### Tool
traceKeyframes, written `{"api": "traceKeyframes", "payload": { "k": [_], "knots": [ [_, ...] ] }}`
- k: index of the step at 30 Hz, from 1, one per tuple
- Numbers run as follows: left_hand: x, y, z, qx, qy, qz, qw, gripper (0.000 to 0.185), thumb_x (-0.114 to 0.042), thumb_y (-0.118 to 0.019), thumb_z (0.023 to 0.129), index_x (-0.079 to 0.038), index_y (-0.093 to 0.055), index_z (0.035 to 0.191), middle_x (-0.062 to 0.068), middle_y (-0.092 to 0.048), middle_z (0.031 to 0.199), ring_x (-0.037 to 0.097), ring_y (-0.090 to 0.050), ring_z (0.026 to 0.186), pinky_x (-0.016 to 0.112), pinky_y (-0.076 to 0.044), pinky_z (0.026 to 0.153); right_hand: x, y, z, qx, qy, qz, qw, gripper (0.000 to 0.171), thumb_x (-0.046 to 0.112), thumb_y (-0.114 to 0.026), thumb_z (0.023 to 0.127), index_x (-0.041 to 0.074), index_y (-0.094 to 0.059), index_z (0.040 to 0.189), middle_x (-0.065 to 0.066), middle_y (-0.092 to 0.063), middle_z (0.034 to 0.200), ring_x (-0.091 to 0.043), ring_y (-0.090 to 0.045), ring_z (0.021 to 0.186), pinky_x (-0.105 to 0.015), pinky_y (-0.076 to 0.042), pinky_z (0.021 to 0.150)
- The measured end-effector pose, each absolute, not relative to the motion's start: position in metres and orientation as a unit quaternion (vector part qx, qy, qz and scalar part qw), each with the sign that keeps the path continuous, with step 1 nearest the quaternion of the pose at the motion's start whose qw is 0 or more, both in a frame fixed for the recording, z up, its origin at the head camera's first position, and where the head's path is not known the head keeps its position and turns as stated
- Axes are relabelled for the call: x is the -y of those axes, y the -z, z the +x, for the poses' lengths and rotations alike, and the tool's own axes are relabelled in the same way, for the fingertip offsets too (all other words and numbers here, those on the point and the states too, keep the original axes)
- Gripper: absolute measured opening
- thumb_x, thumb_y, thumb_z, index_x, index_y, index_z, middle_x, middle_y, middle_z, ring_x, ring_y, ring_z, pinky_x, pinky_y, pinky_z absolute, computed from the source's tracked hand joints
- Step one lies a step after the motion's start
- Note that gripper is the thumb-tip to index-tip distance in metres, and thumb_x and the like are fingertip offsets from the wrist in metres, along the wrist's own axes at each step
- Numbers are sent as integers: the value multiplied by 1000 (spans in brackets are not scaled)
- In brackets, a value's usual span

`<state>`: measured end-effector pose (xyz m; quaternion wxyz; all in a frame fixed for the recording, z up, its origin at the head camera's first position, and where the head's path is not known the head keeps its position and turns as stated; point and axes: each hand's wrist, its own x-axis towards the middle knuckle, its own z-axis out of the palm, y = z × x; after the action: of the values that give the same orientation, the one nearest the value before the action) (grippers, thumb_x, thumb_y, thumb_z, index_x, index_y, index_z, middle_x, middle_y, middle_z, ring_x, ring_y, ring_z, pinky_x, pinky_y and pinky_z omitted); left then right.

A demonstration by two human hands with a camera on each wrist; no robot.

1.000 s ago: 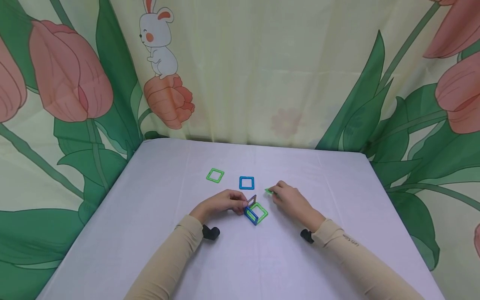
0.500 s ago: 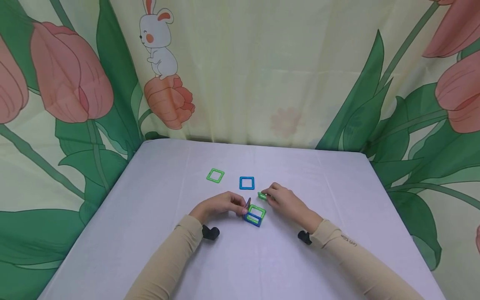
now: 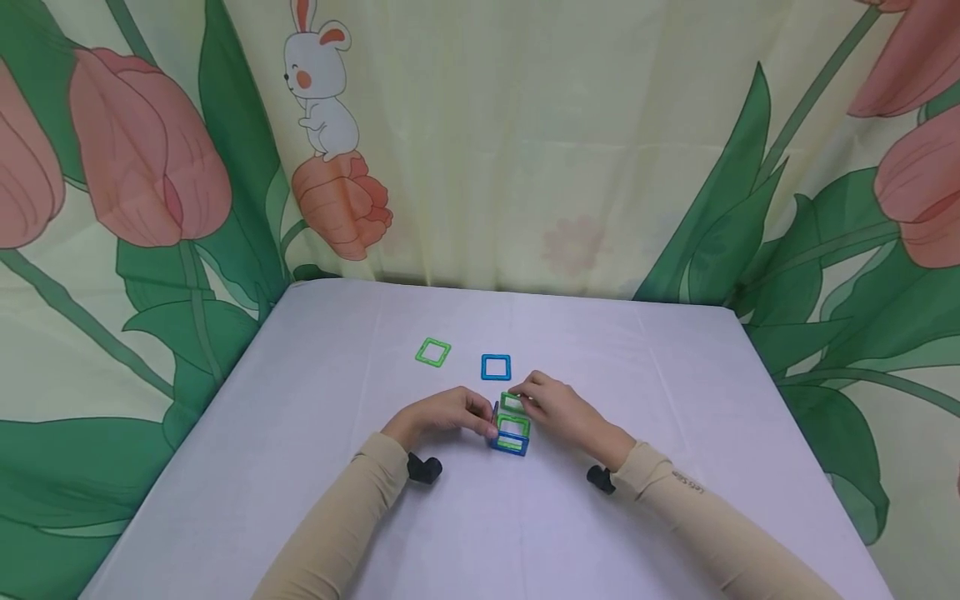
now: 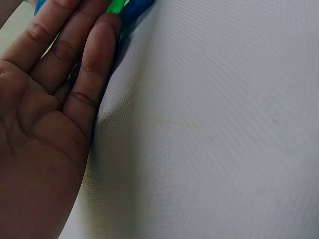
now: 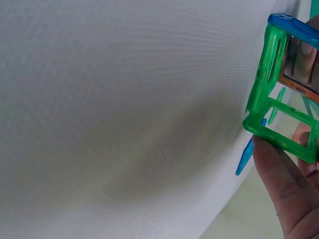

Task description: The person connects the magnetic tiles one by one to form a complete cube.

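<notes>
Beyond both hands hangs one curtain (image 3: 480,150) printed with tulips and a rabbit, meeting the far edge of one white-covered bench (image 3: 637,350). The bench's side edges lie well apart from the hands, with broad cloth stretching outward of each and toward the person. Two beige sleeves lead to two hands: the right hand (image 3: 566,414) pinches one upright green frame (image 5: 281,142) by its rim, while the left hand (image 3: 442,411) has its fingers against one orange-brown frame (image 5: 299,88); whether it grips that or merely touches it, I cannot tell. Six square frames are in view: three green, two blue, one orange-brown. Between the hands, one flat green frame (image 3: 513,418) lies on the bench, the orange-brown one standing along its left-hand side and one dark blue frame (image 3: 510,452) raised along its near side. The pinched frame is at its far side; contact there is unclear. Past the hands lie one lighter blue frame (image 3: 496,357) and, farther left, one more green frame (image 3: 422,350), well apart.
</notes>
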<state>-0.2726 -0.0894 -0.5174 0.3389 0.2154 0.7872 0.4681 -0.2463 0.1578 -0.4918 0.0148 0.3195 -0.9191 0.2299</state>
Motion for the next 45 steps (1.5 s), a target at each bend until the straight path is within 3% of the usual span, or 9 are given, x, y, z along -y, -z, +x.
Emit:
{"api": "traceKeyframes", "payload": {
  "k": [8,26,29,35,39,45],
  "knots": [
    [88,514,-271,-789,-470,205,339,15,-26,-79,90,-11,-73,90,-5,-73,89,14,-56,93,35,-40,91,-158,492,-245,906,-234,352,14,23,6,-61,102,8,-73,122,-1,-64,108,-6,-59,87,-23,-55,77],
    [88,516,-272,-787,-472,217,332,18,-25,-79,90,-12,-68,92,-5,-70,93,15,-57,95,35,-41,92,-160,492,-243,900,-233,368,9,24,7,-60,103,9,-71,125,-1,-63,111,-7,-62,91,-24,-57,81],
    [89,518,-273,-786,-475,224,325,18,-28,-75,94,-12,-66,93,-5,-68,92,15,-56,94,34,-41,90,-160,492,-243,899,-233,370,11,24,7,-60,103,9,-71,124,-2,-63,111,-7,-61,90,-24,-56,80],
    [93,527,-278,-763,-526,211,312,24,-36,-54,107,-12,-56,109,0,-68,89,17,-61,88,31,-49,86,-159,493,-244,899,-232,371,11,24,7,-60,103,9,-72,124,-2,-63,111,-7,-60,88,-25,-56,78],
    [94,530,-280,-739,-559,203,318,23,-32,-52,109,-13,-50,121,4,-66,86,19,-62,83,30,-51,83,-159,494,-244,902,-234,364,9,26,8,-59,104,11,-68,127,-2,-65,112,-8,-60,89,-26,-56,79],
    [93,529,-281,-741,-548,206,329,27,-28,-49,110,-13,-53,131,4,-62,85,18,-59,81,28,-50,80,-159,495,-245,903,-247,351,3,29,9,-58,104,12,-62,132,0,-65,111,-9,-63,93,-28,-57,82]
  ]
}}
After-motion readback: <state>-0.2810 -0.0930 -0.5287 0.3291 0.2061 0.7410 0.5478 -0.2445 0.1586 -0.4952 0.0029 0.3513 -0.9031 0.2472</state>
